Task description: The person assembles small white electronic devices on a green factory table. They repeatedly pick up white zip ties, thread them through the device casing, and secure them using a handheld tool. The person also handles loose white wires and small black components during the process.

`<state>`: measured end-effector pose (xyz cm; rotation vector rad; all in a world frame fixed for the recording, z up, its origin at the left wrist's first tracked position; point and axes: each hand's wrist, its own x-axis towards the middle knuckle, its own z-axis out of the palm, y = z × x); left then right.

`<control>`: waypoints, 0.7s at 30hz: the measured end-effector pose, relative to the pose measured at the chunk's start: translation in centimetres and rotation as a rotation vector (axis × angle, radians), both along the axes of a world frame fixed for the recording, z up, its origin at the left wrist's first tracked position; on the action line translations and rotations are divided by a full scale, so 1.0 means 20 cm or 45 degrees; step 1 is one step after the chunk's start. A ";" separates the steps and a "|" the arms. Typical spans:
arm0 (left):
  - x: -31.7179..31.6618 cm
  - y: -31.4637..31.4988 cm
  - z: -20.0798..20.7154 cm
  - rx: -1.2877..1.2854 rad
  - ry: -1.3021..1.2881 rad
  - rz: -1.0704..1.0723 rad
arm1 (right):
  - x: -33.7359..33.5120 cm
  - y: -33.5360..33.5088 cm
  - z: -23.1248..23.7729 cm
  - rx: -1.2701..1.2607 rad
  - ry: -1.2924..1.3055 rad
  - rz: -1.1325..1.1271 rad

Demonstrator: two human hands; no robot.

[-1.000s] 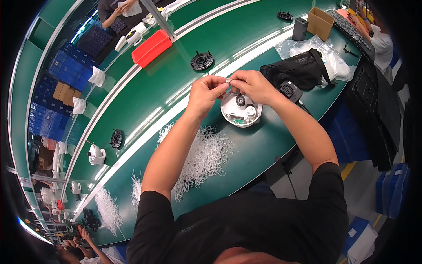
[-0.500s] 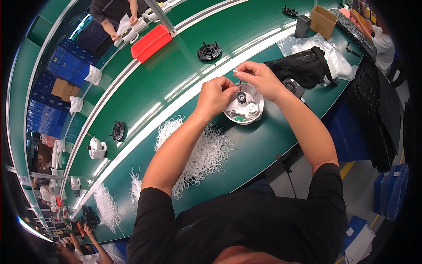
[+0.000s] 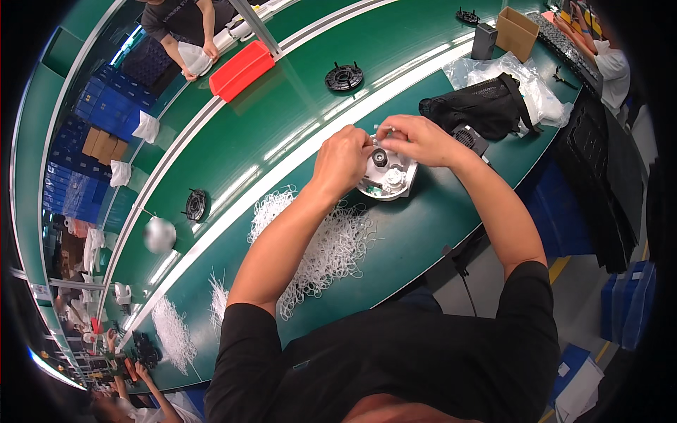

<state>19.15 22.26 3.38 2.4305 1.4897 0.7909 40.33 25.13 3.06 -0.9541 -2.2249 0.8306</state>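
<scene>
A white round device housing (image 3: 386,192) lies open side up on the green bench, with a black lens barrel (image 3: 380,157), a small round white part (image 3: 395,177) and a green circuit board (image 3: 374,189) inside. At the housing's upper left edge, my left hand (image 3: 341,161) is closed, its fingertips pinched together. My right hand (image 3: 422,141) reaches over the upper right edge, thumb and fingers closed near the left fingertips. A small whitish bit shows at the right fingertips. What either hand pinches is mostly hidden.
Loose white cable ties (image 3: 326,247) lie heaped beside my left forearm. A black mesh bag (image 3: 471,107) and clear plastic bags (image 3: 543,99) lie to the right. Along the green conveyor are black round bases (image 3: 344,77) and a red bin (image 3: 242,71). A co-worker's hands (image 3: 209,51) work across it.
The housing has shifted slightly left. My right hand has lowered toward my left, and the dark cable seen between them is now hidden. Black bases on the conveyor have moved right.
</scene>
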 end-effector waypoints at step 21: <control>-0.16 0.00 -0.02 -0.539 -0.289 0.045 | -0.05 0.02 -0.09 -0.220 0.646 -0.237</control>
